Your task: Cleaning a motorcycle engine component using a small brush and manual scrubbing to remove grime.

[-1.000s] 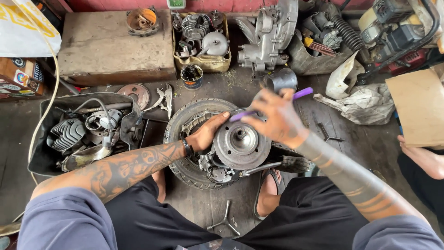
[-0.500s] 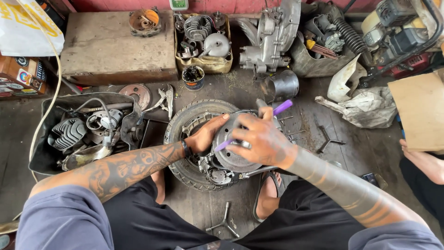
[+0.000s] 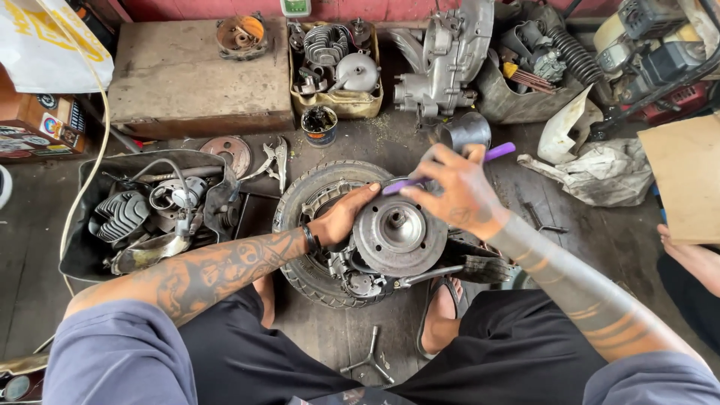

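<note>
A person sits on a workshop floor, seen from above, knees at the bottom of the view. Nearest, at six o'clock between the legs, a Y-shaped wrench [image 3: 367, 362] lies flat on the floor.

At centre, a round metal engine assembly [image 3: 397, 234] rests on a small tyre [image 3: 306, 196]. The left hand [image 3: 346, 212] lies on the assembly's nine o'clock edge, fingers curled loosely against the metal. The right hand [image 3: 457, 191] is closed around a purple toothbrush [image 3: 499, 152] at the assembly's twelve o'clock rim. The brush's long axis runs from eight o'clock to two o'clock: the handle end points toward two o'clock, and the other end shows past the fingers over the rim. Whether bristles touch the metal cannot be told.

At nine o'clock, a dark tub [image 3: 82, 247] holds finned engine parts. At three o'clock sit crumpled rags [image 3: 600, 172] and a brown cardboard sheet [image 3: 686, 176], with another person's bare foot [image 3: 694, 255] below it.

Farther off, at ten o'clock, a flat box with colourful stickers [image 3: 34, 135] lies under a white bag with yellow print [image 3: 56, 41]. At eleven o'clock stands a worn wooden box [image 3: 180, 75]. At twelve o'clock a yellow tray [image 3: 337, 101] holds metal parts, and a small dark can [image 3: 320, 124] stands before it. At one o'clock lies a grey engine casing [image 3: 446, 64].
</note>
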